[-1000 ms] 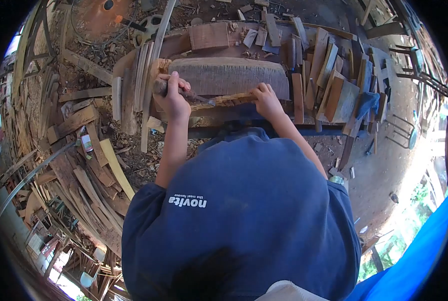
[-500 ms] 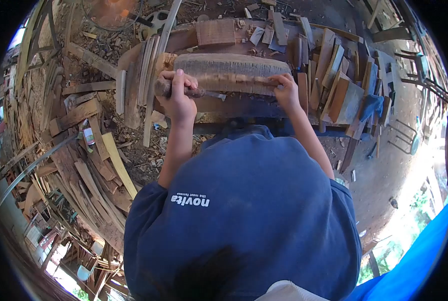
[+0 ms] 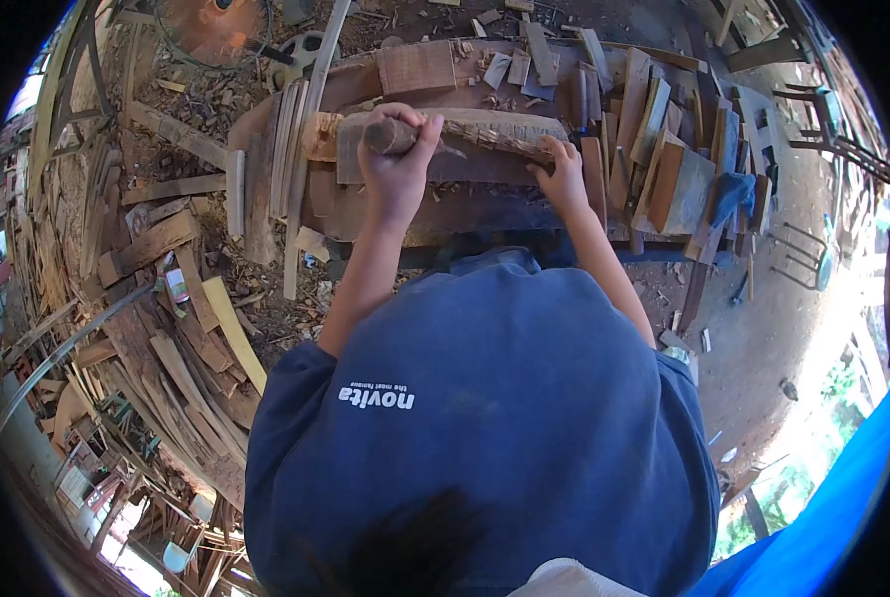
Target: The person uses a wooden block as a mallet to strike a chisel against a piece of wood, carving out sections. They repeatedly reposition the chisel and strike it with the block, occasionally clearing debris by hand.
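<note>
My left hand [image 3: 395, 184] is closed round the thick, round wooden handle [image 3: 389, 136] of a bladed hand tool. A short stretch of its metal blade [image 3: 454, 151] shows to the right of my fist. My right hand [image 3: 562, 179] pinches the right end of a rough, splintery strip of wood [image 3: 499, 138]. This strip slants down from beside my left fist to my right fingers. Under both hands lies a thick, weathered wooden block [image 3: 465, 169], with a pale cut end piece [image 3: 321, 136] at its left. Exactly what kind of tool it is, I cannot tell.
Several offcuts [image 3: 654, 119] are stacked at the right, with a blue cloth [image 3: 733, 194] among them. A reddish board [image 3: 416, 68] lies beyond the block. Long slats [image 3: 291, 149] lean at the left, and a wire fan guard [image 3: 213, 25] stands behind.
My left hand has moved right and turned, bringing the handle's round end toward view. The wood strip has gone from nearly level to slanted, and its left end is higher.
</note>
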Available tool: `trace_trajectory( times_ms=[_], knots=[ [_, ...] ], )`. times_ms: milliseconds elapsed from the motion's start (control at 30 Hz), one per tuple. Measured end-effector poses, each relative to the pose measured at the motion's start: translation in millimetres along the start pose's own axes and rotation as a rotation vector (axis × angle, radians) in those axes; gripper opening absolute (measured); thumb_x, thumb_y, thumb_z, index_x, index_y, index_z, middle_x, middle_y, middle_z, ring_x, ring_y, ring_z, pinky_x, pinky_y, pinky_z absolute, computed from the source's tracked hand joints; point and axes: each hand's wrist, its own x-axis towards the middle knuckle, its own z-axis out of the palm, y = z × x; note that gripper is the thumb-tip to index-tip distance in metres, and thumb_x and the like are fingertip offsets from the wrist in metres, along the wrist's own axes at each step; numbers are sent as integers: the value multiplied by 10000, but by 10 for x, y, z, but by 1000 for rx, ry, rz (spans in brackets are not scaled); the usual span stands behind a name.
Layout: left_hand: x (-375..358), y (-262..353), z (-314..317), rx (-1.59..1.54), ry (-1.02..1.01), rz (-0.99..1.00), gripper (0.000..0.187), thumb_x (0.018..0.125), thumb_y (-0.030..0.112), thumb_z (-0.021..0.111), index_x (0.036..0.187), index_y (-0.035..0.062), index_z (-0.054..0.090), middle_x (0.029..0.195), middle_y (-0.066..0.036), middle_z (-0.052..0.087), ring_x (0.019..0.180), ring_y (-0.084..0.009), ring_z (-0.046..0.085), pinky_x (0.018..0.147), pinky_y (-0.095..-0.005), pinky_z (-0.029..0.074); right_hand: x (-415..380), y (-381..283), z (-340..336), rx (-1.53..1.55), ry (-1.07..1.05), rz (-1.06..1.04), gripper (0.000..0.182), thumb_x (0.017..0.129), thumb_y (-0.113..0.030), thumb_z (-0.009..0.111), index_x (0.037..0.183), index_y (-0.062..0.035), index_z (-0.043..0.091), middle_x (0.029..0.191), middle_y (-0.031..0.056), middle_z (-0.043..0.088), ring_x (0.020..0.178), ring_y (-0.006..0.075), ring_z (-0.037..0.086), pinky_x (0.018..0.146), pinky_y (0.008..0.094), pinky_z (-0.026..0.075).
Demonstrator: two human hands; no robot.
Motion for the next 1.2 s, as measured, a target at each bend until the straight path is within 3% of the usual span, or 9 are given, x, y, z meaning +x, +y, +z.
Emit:
trace_trajectory(
  times_ms=[233, 400, 500, 567, 767, 867, 933, 1033, 1200],
  knots=[
    [126, -176, 182, 98, 86, 174, 213, 849, 24, 728, 868, 80, 523, 841, 12, 547, 741, -65, 515, 698, -221, 450, -515, 153, -228, 45, 101, 213, 516, 774, -102, 738, 1238, -17, 531, 1158, 194, 568, 1106, 376, 526, 955, 440, 437],
    [149, -219, 219, 85, 93, 145, 219, 846, 43, 736, 865, 79, 521, 836, 13, 538, 749, -72, 503, 713, -233, 443, -941, 470, -410, -23, 147, 281, 436, 790, -74, 694, 1197, -2, 556, 1153, 207, 567, 1089, 393, 535, 966, 433, 432],
    [164, -341, 214, 106, 98, 151, 220, 849, 40, 733, 864, 87, 519, 838, 12, 544, 772, -72, 511, 728, -231, 447, -1086, 601, -445, -67, 194, 305, 417, 804, -119, 704, 1187, -25, 570, 1146, 177, 584, 1116, 356, 539, 956, 433, 442],
    [160, -402, 217, 135, 104, 171, 221, 852, 31, 728, 865, 97, 518, 844, 11, 553, 790, -70, 520, 740, -225, 453, -1143, 632, -473, -198, 185, 363, 448, 785, -107, 695, 1202, -24, 555, 1174, 223, 553, 1095, 433, 516, 973, 488, 416],
    [108, -274, 323, 76, 90, 86, 198, 846, 39, 722, 849, 73, 527, 866, 3, 517, 791, -83, 512, 736, -246, 447, -1144, 723, -395, -236, 72, 612, 580, 771, -172, 757, 1270, -30, 498, 1224, 233, 550, 1179, 414, 495, 1004, 478, 403],
    [159, -287, 343, 146, 51, 165, 169, 862, 42, 704, 858, 76, 538, 855, 1, 542, 794, -72, 527, 729, -237, 455, -1133, 715, -415, -233, -8, 644, 613, 761, -193, 776, 1272, -18, 485, 1249, 253, 533, 1191, 424, 487, 1001, 478, 410],
    [182, -253, 382, -46, -123, 118, 150, 870, 44, 693, 885, 77, 548, 831, 3, 576, 762, -70, 545, 710, -232, 463, -1131, 733, -447, -232, -28, 629, 619, 755, -203, 783, 1264, -14, 487, 1239, 256, 541, 1175, 422, 502, 990, 474, 421],
    [262, -441, 409, 71, -195, 158, 132, 899, 49, 671, 910, 81, 544, 820, 15, 572, 741, -58, 545, 689, -229, 465, -1123, 797, -488, -218, -70, 597, 626, 743, -224, 798, 1245, -8, 492, 1210, 261, 558, 1138, 423, 533, 965, 467, 442],
    [244, -423, 617, 221, -158, 222, 147, 877, 72, 700, 888, 68, 553, 774, 13, 575, 722, -69, 545, 678, -239, 462, -1180, 899, -480, -271, -54, 477, 635, 727, -258, 810, 1213, 4, 497, 1117, 270, 610, 1044, 425, 599, 890, 477, 486]
  ],
)
